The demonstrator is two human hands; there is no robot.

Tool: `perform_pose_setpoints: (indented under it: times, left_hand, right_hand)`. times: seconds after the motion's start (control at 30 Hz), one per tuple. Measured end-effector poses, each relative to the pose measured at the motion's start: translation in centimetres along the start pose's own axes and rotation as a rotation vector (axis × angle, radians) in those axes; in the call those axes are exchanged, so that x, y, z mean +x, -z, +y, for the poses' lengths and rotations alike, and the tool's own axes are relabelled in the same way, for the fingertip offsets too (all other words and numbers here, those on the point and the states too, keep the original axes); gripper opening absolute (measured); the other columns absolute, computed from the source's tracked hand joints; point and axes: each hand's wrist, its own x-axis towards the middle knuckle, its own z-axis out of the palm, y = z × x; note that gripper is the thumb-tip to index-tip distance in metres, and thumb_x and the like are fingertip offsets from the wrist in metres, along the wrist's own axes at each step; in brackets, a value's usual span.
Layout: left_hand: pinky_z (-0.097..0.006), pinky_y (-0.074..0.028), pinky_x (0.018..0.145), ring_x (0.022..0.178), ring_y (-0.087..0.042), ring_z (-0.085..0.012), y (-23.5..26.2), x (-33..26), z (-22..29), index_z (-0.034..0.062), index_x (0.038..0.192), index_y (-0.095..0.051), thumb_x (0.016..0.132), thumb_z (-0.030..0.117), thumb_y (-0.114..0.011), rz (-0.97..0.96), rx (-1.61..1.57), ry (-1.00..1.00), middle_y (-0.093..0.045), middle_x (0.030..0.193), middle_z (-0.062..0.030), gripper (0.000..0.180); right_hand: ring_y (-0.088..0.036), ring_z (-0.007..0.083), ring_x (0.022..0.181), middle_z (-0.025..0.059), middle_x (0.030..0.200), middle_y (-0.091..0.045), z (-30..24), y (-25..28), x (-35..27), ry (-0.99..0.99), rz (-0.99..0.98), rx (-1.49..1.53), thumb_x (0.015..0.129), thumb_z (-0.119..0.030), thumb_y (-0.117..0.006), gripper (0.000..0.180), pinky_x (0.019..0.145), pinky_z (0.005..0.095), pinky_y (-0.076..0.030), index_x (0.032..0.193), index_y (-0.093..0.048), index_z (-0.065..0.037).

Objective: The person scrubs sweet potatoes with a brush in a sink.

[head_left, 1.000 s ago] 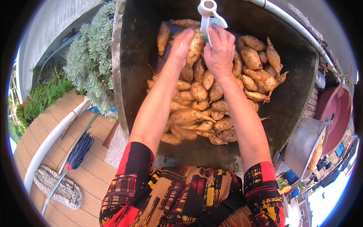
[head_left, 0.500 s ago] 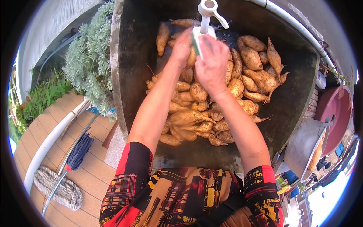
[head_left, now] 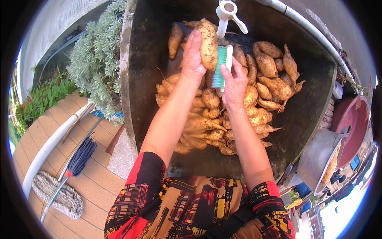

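My left hand [head_left: 192, 56] is closed around a large sweet potato [head_left: 208, 44], tan with dark specks, held up near the tap. In my right hand [head_left: 234, 84] is a scrub brush [head_left: 221, 67] with green bristles and a white back, its bristles facing the sweet potato. A narrow gap shows between brush and potato at the lower end; whether they touch higher up I cannot tell. The white tap [head_left: 227, 16] with a side lever stands just beyond both hands. Below them, many soil-marked sweet potatoes [head_left: 274, 85] are heaped in a dark stone sink [head_left: 308, 103].
A grey metal pot [head_left: 314, 157] with a sweet potato inside and a reddish basin [head_left: 350, 123] stand right of the sink. A white pipe [head_left: 314, 30] runs along the back right. Left are a silvery shrub [head_left: 97, 59], a blue mop [head_left: 82, 156] and a grey mop head [head_left: 57, 194].
My hands have drawn apart and turned, so the sweet potato now stands upright in my left hand. The brush has moved right and its green bristles have come into view.
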Motion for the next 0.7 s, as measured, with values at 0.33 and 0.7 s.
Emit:
perform_pose_setpoints:
  times: [0.33,0.7]
  left_hand:
    - [-0.063,-0.021,0.111,0.134,-0.039,-0.0333,-2.6,-1.3,2.3,0.0154,0.122,-0.055,0.097,0.055,-0.042,-0.049,-0.108,0.002,-0.052,0.137,-0.0097,0.049]
    - [-0.057,-0.042,0.101,0.117,-0.055,-0.0300,1.2,-1.0,3.0,0.0068,0.130,-0.049,0.094,0.023,-0.056,-0.016,0.195,0.399,-0.057,0.128,-0.0127,0.041]
  right_hand:
    - [-0.064,0.0267,0.099,0.0136,0.111,-0.063,-0.9,-1.0,6.3,-0.215,0.236,0.525,0.084,0.002,-0.068,0.037,0.088,0.0430,-0.053,0.119,-0.054,0.002]
    - [-0.057,0.0235,0.102,0.0115,0.112,-0.057,-3.2,-2.0,5.2,0.365,-0.054,-0.405,0.072,0.001,-0.073,0.044,0.089,0.0358,-0.047,0.114,-0.060,0.002]
